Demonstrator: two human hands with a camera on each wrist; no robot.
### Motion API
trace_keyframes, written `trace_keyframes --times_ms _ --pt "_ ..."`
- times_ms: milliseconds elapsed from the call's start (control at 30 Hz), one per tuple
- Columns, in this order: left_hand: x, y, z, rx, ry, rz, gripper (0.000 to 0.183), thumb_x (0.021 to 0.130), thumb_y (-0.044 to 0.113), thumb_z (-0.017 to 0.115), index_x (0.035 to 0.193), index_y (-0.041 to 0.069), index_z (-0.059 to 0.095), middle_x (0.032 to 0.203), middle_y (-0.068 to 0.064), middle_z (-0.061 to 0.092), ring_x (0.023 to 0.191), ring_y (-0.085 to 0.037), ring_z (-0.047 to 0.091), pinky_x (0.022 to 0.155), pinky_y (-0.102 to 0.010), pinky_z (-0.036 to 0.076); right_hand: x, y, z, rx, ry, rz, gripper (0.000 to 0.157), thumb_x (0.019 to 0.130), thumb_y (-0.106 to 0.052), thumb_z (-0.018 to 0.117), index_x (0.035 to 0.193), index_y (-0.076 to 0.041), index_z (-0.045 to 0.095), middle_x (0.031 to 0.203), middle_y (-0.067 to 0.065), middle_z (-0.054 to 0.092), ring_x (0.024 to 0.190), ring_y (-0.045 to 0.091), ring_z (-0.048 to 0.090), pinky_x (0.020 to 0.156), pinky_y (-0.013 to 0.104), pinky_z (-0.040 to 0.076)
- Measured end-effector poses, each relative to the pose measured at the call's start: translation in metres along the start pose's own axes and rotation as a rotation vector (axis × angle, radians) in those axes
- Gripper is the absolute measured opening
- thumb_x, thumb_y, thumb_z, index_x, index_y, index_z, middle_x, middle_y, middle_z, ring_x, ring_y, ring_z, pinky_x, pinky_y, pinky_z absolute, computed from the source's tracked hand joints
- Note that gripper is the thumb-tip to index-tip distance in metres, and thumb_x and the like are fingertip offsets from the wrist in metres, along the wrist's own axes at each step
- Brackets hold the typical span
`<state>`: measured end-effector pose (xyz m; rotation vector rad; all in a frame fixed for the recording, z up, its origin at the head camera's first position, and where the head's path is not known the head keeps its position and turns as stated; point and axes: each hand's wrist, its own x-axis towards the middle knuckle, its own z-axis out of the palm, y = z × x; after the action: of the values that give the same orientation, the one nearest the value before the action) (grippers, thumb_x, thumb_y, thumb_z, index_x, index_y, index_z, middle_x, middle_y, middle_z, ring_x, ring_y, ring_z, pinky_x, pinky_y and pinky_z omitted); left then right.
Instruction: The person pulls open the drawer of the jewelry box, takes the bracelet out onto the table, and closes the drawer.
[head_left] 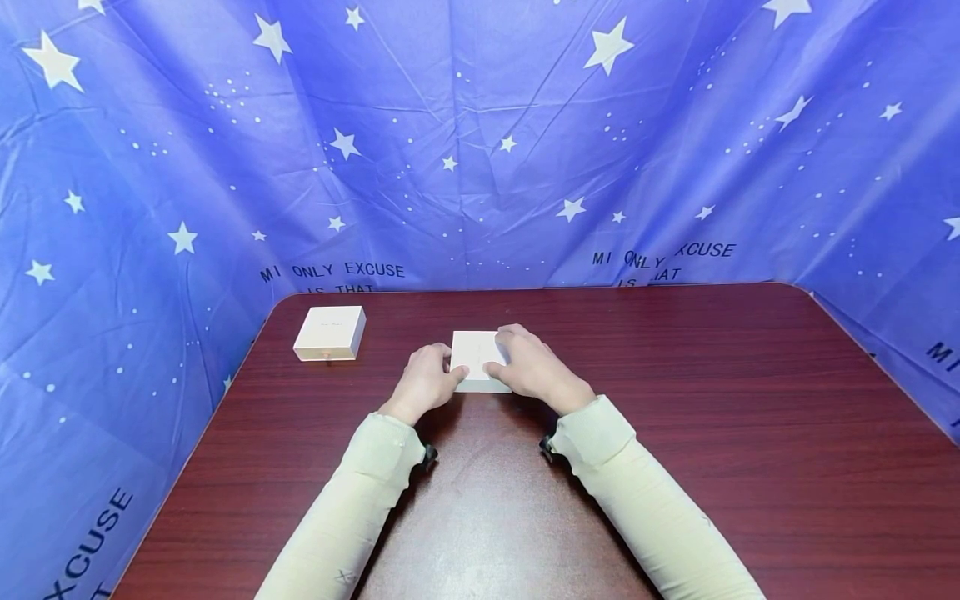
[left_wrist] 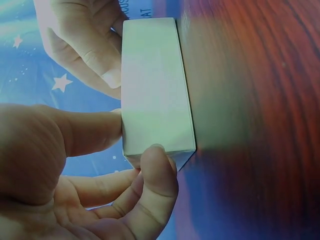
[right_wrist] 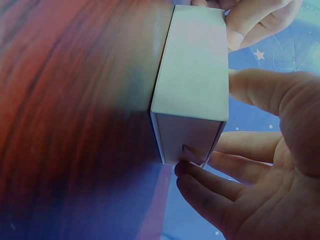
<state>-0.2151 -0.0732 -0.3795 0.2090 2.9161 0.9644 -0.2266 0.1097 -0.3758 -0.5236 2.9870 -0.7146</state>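
A small white drawer-style gift box sits on the table between both hands. My left hand grips its left end, thumb on the top face and a fingertip at the near corner in the left wrist view. From the right, my right hand holds the box, its thumb on top. In the right wrist view a small pull tab stands out from the box's end. Fingertips of the right hand are right at that tab. Bare wood shows beside the box's long side in both wrist views.
A second white box, with a small tab on its front, stands at the table's far left. The dark red wooden table ends at a blue star-printed curtain, which hangs behind and along both sides.
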Motion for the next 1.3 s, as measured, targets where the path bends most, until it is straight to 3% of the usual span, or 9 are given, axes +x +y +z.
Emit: trace_keyframes --times_ms 700,967,1167,1300 --pt "-0.001 -0.004 0.002 -0.036 -0.012 -0.018 0.042 0.09 0.026 0.066 0.121 -0.001 0.058 0.087 -0.006 0.057 0.091 -0.024 0.054 0.085 -0.039 0.044 -0.002 0.001 0.0 0.001 0.023 -0.024 0.055 0.088 -0.032 0.064 0.129 0.003 0.054 0.136 0.016 0.048 0.124 0.031 0.047 0.103 0.044 0.037" --pt "0.0 -0.003 0.002 -0.049 -0.01 -0.031 0.045 0.09 0.028 0.065 0.122 -0.002 0.057 0.087 -0.006 0.057 0.094 -0.025 0.053 0.088 -0.039 0.043 0.0 0.007 -0.01 0.118 0.156 0.085 0.041 0.092 -0.031 0.057 0.121 -0.003 0.062 0.113 0.012 0.062 0.103 0.027 0.058 0.086 0.046 0.046" --pt "-0.002 -0.003 0.002 -0.05 -0.019 -0.038 0.046 0.09 0.029 0.065 0.123 -0.002 0.057 0.089 -0.006 0.057 0.096 -0.026 0.053 0.09 -0.04 0.043 -0.002 0.013 -0.016 0.159 0.15 0.194 0.026 0.095 -0.029 0.049 0.102 -0.012 0.067 0.09 0.003 0.066 0.083 0.022 0.061 0.074 0.042 0.048" --pt "-0.003 -0.002 0.001 -0.051 -0.022 -0.039 0.047 0.091 0.029 0.064 0.124 -0.002 0.056 0.089 -0.006 0.057 0.097 -0.026 0.053 0.091 -0.04 0.042 -0.002 0.015 -0.018 0.136 0.116 0.234 0.022 0.091 -0.026 0.049 0.094 -0.015 0.069 0.083 0.0 0.064 0.079 0.022 0.059 0.068 0.042 0.047"
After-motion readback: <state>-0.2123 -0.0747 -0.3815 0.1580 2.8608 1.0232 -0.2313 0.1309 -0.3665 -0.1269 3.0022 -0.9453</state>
